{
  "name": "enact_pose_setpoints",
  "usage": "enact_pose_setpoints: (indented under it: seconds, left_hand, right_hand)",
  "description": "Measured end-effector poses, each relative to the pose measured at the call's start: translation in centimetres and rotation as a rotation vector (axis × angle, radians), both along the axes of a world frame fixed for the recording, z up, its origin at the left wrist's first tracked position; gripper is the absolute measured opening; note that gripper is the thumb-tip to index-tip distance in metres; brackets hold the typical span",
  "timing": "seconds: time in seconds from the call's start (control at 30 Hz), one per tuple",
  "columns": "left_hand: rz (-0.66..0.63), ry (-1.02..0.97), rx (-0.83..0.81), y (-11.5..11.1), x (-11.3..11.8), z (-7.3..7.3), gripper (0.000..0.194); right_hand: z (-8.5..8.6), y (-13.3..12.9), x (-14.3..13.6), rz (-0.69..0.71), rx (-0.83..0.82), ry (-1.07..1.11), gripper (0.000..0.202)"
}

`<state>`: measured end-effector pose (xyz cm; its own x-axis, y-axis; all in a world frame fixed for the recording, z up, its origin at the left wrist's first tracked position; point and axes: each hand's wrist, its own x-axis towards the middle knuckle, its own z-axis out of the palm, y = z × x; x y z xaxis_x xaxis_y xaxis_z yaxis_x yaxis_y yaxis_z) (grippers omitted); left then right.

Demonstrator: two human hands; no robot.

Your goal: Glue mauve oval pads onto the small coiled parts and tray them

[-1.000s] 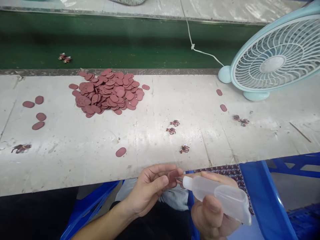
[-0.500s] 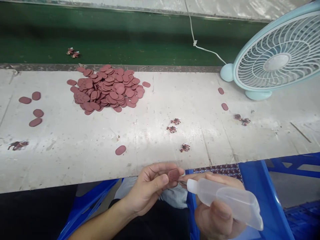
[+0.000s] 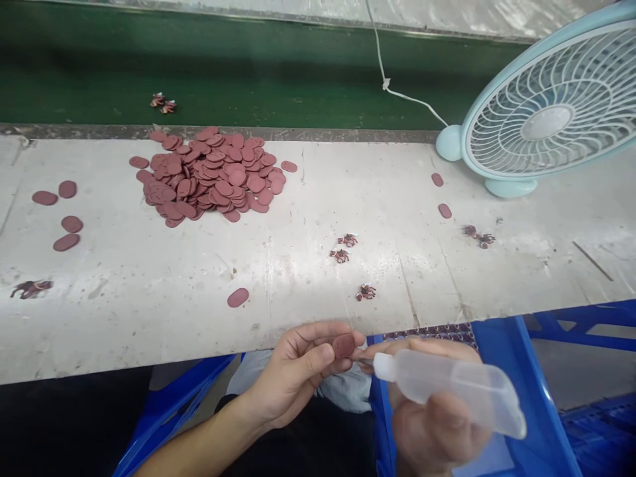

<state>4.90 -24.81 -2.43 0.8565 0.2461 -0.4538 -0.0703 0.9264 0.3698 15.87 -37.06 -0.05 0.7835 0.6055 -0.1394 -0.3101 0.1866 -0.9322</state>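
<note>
Between thumb and fingers, my left hand (image 3: 298, 374) pinches a reddish-brown oval disc (image 3: 344, 345) just in front of the table edge. My right hand (image 3: 437, 417) is wrapped round a translucent squeeze bottle (image 3: 452, 381) with a white cap and a thin nozzle. The bottle lies nearly level, its nozzle pointing left at the disc's lower right edge; whether the tip touches it I cannot tell. On the table ahead lie a single oval disc (image 3: 238, 297) and several small brown horse-like figures, the nearest figure (image 3: 366, 292) just above my hands.
A big heap of oval discs (image 3: 213, 175) sits at the table's back, left of centre. Loose discs (image 3: 72, 224) lie further left. A light-blue fan (image 3: 546, 122) stands at the right. Behind runs a green belt (image 3: 298, 79) carrying small figures (image 3: 163, 103). A blue crate (image 3: 527, 371) is at lower right.
The bottle has shifted slightly right and up, its nozzle a bit lower against the disc. The figures on the green belt have moved right. My left hand holds almost still.
</note>
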Motion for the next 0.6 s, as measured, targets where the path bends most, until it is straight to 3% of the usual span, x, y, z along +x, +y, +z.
enact_pose_setpoints:
  seconds: [0.07, 0.17, 0.33, 0.4, 0.5, 0.6]
  left_hand:
    - [0.005, -0.022, 0.015, 0.1, -0.1, 0.0, 0.024]
    - [0.013, -0.043, 0.038, 0.4, -0.3, 0.1, 0.024]
    - [0.007, -0.057, 0.047, 0.8, -0.6, 0.4, 0.025]
    - [0.017, -0.05, 0.048, 0.9, -0.6, 0.5, 0.024]
    - [0.038, -0.034, 0.047, 1.2, -0.7, 0.4, 0.023]
    - [0.061, -0.007, 0.056, 1.6, -0.9, 0.2, 0.024]
  right_hand:
    - [1.5, 1.2, 1.6, -0.152, 0.023, -0.014, 0.029]
    - [1.3, 1.7, 5.1, -0.069, 0.182, 0.333, 0.032]
    - [-3.7, 1.1, 10.8, 0.131, 0.733, 1.191, 0.036]
    - [-5.4, 1.3, 12.3, 0.217, 0.849, 1.393, 0.031]
    - [-6.1, 1.6, 13.4, 0.289, 0.879, 1.429, 0.023]
    - [-5.0, 1.4, 12.6, 0.317, 0.887, 1.351, 0.028]
